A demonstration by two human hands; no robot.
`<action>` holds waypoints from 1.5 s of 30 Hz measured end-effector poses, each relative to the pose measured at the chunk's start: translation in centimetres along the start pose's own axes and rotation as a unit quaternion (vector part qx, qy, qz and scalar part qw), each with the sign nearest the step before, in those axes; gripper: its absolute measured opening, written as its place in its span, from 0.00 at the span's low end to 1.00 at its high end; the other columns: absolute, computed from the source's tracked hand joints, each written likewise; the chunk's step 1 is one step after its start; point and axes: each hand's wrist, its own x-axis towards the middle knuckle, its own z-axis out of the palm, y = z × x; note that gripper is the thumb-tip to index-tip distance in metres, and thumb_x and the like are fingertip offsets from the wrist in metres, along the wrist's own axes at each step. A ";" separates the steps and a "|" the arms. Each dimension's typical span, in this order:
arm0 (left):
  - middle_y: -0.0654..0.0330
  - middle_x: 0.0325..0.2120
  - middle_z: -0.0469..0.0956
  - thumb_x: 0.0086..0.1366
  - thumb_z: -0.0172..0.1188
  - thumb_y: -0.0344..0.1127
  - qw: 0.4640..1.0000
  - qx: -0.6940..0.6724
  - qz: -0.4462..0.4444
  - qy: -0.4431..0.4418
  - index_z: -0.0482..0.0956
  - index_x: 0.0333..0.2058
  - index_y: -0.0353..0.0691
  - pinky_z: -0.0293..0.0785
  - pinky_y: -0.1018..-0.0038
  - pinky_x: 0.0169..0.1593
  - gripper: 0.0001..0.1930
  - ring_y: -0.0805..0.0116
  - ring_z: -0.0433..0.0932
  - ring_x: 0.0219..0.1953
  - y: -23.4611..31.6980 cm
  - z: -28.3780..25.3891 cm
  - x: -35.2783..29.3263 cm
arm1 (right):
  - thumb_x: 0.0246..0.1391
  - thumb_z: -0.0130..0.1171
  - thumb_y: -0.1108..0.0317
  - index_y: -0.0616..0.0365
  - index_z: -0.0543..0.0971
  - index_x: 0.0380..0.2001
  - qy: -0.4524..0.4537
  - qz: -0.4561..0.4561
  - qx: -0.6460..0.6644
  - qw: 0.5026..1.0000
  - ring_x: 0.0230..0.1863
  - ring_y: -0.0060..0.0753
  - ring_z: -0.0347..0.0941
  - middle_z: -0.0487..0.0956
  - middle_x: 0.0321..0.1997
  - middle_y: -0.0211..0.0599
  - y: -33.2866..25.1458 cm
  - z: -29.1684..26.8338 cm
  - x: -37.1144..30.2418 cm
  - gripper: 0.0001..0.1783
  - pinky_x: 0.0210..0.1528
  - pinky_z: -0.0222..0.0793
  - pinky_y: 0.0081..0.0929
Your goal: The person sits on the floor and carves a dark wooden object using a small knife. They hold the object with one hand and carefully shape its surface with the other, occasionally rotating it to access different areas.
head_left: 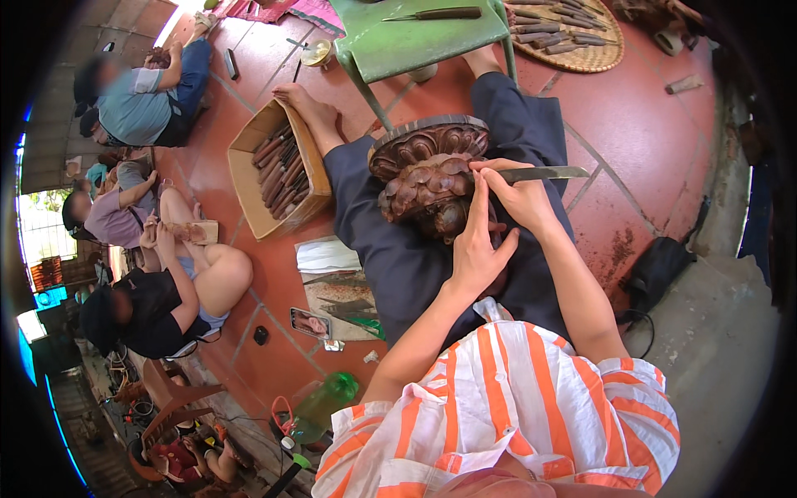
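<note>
The right hand (516,192) held a long, grey metal blade (550,173) projecting to its right. The left hand (476,259), fingers extended, lay beside a dark-brown carved wooden piece (425,187) ahead-left; its grip could not be determined.

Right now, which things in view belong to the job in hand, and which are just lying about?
Likely part of the job:
dark wooden carving
blade in the right hand
cardboard box of wooden-handled tools

Probably just lying about:
phone
green bottle
</note>
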 end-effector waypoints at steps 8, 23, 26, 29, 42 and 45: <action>0.43 0.66 0.55 0.52 0.66 0.25 1.000 0.006 -0.005 0.015 0.44 0.68 0.31 0.78 0.74 0.35 0.49 0.66 0.81 0.31 -0.3 0.1 -0.1 | 0.56 0.56 0.71 0.66 0.82 0.36 -0.007 -0.019 -0.051 0.998 0.40 0.25 0.77 0.83 0.39 0.39 0.0 0.2 0.4 0.10 0.46 0.71 0.24; 0.48 0.36 0.81 0.63 0.59 0.36 0.984 0.132 0.030 0.112 0.79 0.43 0.31 0.77 0.70 0.40 0.14 0.59 0.82 0.36 -2.7 -13.5 13.3 | 0.54 0.58 0.69 0.67 0.80 0.31 0.019 -0.082 -0.016 0.996 0.45 0.35 0.76 0.82 0.43 0.42 1.7 0.1 -0.7 0.10 0.50 0.69 0.30; 0.43 0.35 0.81 0.64 0.55 0.47 0.981 0.189 -0.026 0.029 0.81 0.41 0.34 0.76 0.64 0.42 0.20 0.50 0.81 0.38 -5.5 -12.7 16.0 | 0.53 0.59 0.69 0.67 0.80 0.28 0.034 -0.124 -0.054 0.990 0.45 0.41 0.76 0.82 0.42 0.43 2.3 0.3 -0.3 0.10 0.52 0.68 0.34; 0.40 0.25 0.79 0.63 0.50 0.56 0.917 0.383 -0.104 0.033 0.83 0.26 0.39 0.76 0.57 0.37 0.26 0.42 0.79 0.33 -5.7 -9.6 16.2 | 0.52 0.59 0.68 0.67 0.80 0.27 0.045 -0.126 -0.081 0.988 0.46 0.43 0.76 0.82 0.41 0.44 2.3 0.4 0.1 0.10 0.54 0.67 0.36; 0.45 0.14 0.75 0.61 0.54 0.51 0.911 0.374 0.010 0.175 0.77 0.14 0.39 0.71 0.54 0.26 0.24 0.42 0.76 0.20 -7.3 -8.4 15.5 | 0.53 0.58 0.69 0.69 0.79 0.28 -0.002 -0.075 -0.122 0.990 0.43 0.40 0.76 0.79 0.39 0.45 0.2 1.1 0.3 0.11 0.47 0.68 0.31; 0.45 0.14 0.74 0.61 0.54 0.50 0.912 0.371 0.009 0.177 0.76 0.14 0.39 0.71 0.53 0.25 0.24 0.42 0.76 0.20 -7.1 -8.2 15.4 | 0.53 0.58 0.70 0.69 0.79 0.28 0.008 -0.078 -0.122 0.989 0.39 0.39 0.76 0.80 0.38 0.45 0.2 1.1 0.4 0.10 0.43 0.69 0.30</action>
